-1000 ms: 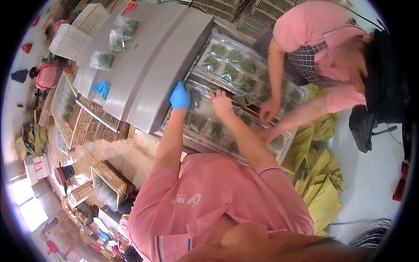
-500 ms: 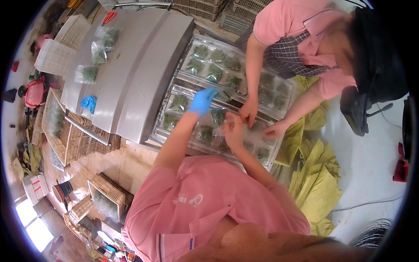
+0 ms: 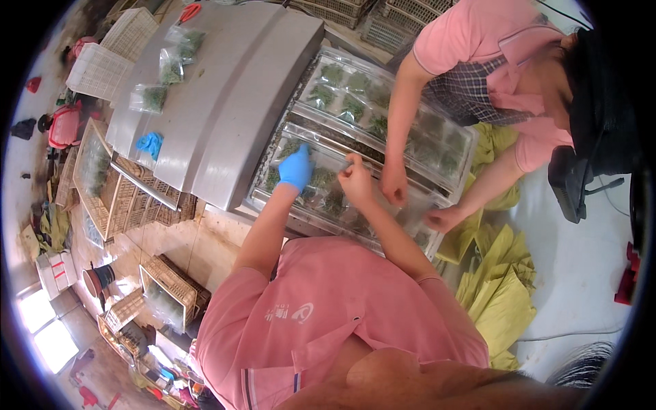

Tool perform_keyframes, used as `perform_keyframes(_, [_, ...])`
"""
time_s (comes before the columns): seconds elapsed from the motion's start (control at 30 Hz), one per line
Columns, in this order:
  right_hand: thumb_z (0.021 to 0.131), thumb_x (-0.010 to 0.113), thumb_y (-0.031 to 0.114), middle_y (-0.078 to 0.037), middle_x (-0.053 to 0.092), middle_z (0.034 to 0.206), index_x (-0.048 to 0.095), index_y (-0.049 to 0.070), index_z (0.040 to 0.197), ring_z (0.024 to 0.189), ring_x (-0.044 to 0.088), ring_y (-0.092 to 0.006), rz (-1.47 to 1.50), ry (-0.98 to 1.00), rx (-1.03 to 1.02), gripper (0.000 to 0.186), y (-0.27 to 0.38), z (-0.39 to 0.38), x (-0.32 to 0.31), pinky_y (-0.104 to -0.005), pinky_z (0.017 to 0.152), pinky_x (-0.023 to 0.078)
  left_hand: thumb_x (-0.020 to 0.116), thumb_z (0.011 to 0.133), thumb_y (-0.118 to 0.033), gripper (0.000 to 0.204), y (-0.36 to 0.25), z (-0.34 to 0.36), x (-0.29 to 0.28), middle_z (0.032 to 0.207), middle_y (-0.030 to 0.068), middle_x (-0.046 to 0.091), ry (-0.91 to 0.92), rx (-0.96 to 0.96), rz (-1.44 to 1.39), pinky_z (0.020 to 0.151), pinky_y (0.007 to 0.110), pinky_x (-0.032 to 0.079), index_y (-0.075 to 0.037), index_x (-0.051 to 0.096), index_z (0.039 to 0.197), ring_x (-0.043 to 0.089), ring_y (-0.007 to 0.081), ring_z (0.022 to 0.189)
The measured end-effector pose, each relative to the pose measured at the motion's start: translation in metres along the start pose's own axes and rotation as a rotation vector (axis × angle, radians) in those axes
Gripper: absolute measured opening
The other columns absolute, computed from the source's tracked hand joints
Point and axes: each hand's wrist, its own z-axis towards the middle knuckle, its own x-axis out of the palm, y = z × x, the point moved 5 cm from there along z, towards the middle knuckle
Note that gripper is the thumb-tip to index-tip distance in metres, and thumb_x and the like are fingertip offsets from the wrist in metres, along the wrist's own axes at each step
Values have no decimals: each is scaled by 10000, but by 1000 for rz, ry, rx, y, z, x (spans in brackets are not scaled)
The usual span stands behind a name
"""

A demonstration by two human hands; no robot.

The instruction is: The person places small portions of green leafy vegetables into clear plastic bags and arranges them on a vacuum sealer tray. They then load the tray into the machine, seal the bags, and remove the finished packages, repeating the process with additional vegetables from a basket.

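Observation:
My left hand (image 3: pixel 295 169), in a blue glove, is over the left part of the near tray-like frame (image 3: pixel 301 130), beside clear bags of green leaves (image 3: pixel 322 179). Its fingers look curled, and whatever they grip is hidden. Bare and raised just above the frame's middle, my right hand (image 3: pixel 355 181) has its fingertips drawn together; I cannot make out anything between them. More bagged leaves (image 3: pixel 333 203) lie below it. In the far frame are further bags of greens (image 3: pixel 352 107). Another person's two hands (image 3: pixel 394 184) work close on the right.
A broad steel lid (image 3: pixel 239 89) lies to the left, bearing several bagged greens (image 3: pixel 152 99), a crumpled blue glove (image 3: pixel 149 145) and red-handled scissors (image 3: pixel 189 12). Yellow sheeting (image 3: pixel 499 294) hangs at the right. Baskets (image 3: pixel 167 294) and white crates (image 3: pixel 101 70) stand on the left.
My gloved left hand has moved left and nearer across the near frame, away from its far edge. My right hand has lifted slightly and its fingers have drawn together. The view has shifted a little.

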Motion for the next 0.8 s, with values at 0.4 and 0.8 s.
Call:
perform_keyframes(0.4, [819, 702, 301, -110, 640, 981, 642, 65, 1022, 861, 652, -300, -518, 159, -145, 317, 31, -54, -65, -429, 719, 529, 557, 868, -261, 240, 7, 43, 13, 955, 200, 690, 34, 124, 98, 788, 486, 527, -99, 701, 972, 665, 382, 881])
perform_keyframes(0.8, [867, 636, 118, -141, 638, 867, 554, 66, 979, 757, 661, -338, -313, -199, -247, 148, 12, -65, -81, -401, 640, 530, 677, 831, -273, 251, -42, -19, -16, 1015, 162, 673, 7, 252, 43, 794, 447, 529, -100, 655, 1013, 657, 368, 916])
